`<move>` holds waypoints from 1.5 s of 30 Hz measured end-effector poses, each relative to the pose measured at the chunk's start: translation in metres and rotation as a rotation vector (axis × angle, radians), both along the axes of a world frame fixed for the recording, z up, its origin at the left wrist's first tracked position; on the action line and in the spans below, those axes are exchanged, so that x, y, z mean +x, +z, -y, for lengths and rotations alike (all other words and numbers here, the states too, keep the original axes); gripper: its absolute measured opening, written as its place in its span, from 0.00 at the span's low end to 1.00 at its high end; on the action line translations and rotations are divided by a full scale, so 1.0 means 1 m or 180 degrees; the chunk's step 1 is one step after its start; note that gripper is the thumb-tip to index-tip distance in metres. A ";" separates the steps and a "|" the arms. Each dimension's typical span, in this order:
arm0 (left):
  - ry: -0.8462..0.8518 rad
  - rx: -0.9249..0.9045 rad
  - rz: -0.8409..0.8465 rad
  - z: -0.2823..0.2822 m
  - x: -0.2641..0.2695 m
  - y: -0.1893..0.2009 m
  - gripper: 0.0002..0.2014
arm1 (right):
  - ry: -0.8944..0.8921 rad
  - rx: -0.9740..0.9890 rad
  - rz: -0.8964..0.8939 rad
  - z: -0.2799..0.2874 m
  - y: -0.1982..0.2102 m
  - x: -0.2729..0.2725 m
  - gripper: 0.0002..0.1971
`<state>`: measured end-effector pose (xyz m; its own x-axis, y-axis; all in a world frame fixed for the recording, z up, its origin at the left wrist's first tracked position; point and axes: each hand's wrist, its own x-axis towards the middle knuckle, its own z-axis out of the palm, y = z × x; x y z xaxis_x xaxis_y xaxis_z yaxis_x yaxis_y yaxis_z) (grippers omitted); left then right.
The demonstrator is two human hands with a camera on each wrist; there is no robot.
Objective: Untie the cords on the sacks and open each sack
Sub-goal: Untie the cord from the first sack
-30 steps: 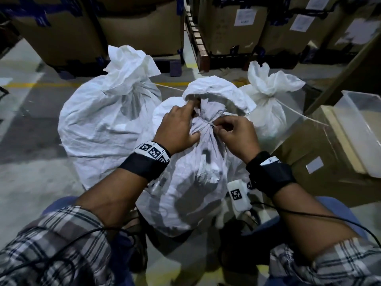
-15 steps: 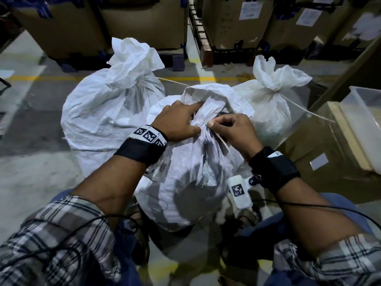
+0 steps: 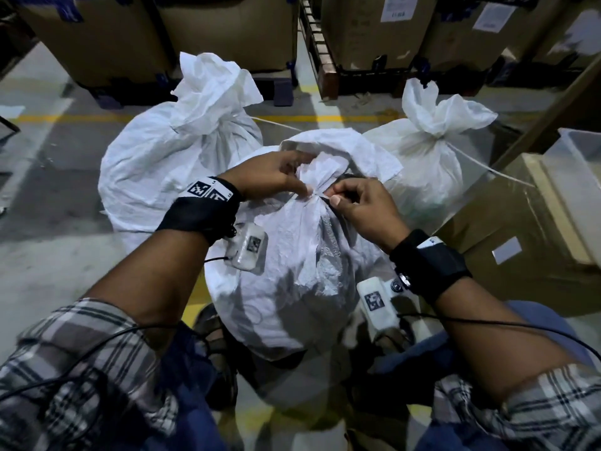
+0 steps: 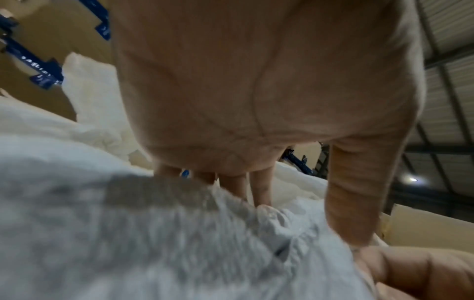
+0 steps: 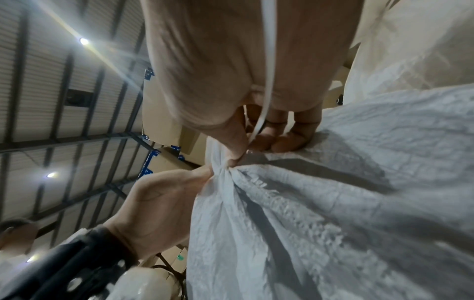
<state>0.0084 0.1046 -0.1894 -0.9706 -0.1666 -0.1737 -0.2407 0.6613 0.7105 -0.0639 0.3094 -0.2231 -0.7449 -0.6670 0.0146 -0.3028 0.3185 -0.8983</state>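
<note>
Okay, biggest first: stacked cardboard cartons (image 3: 227,30) on pallets line the far side of the concrete floor (image 3: 48,190), which has a yellow line painted across it. More cartons sit at your right with a clear plastic bin (image 3: 579,164) on top.

Three white woven sacks stand on the floor. The left sack (image 3: 156,170) and the right sack (image 3: 422,164) are both tied shut at the neck, each with a loose white cord end trailing off to the right. The near sack (image 3: 292,271) stands between your knees, touching both of the others, neck bunched and tied.

Your left hand (image 3: 270,177) is at the near sack's neck from the left, thumb and forefinger pinching the gathered fabric right at the knot, other fingers resting on the ruffled top. Your right hand (image 3: 364,206) comes in from the right, thumb and forefinger pinching the white cord (image 5: 266,81) at the knot, remaining fingers curled against the sack. In the right wrist view the flat cord runs from that pinch back along your palm. The two thumbs are nearly touching across the neck.

Black wristbands with marker tags and small white camera units are on both wrists, and you wear plaid sleeves.
</note>
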 end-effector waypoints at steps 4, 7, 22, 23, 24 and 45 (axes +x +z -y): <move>0.0345 -0.0658 -0.1103 -0.009 0.016 0.008 0.24 | 0.0051 -0.0015 -0.0116 0.004 0.003 -0.004 0.10; 0.0748 -0.1093 -0.1366 -0.023 0.020 0.010 0.20 | 0.0080 0.0030 -0.0136 0.007 0.002 -0.004 0.10; 0.0644 -0.0067 -0.0957 -0.024 0.012 -0.011 0.13 | 0.0147 0.0127 -0.0135 0.005 0.001 -0.008 0.10; 0.0627 -0.0036 -0.0918 -0.022 0.012 -0.011 0.12 | 0.0151 0.0164 -0.0164 0.005 0.001 -0.008 0.10; 0.0604 -0.0028 -0.0902 -0.021 0.013 -0.011 0.12 | 0.0152 0.0192 -0.0177 0.005 0.001 -0.008 0.10; 0.0006 -0.0355 -0.1582 -0.023 0.015 -0.023 0.11 | 0.0112 -0.0051 -0.0052 0.005 0.002 -0.013 0.12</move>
<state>0.0237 0.1276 -0.2123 -0.9311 -0.1598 0.3278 0.1071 0.7396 0.6645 -0.0771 0.3040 -0.2207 -0.7204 -0.6925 0.0374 -0.3282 0.2930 -0.8980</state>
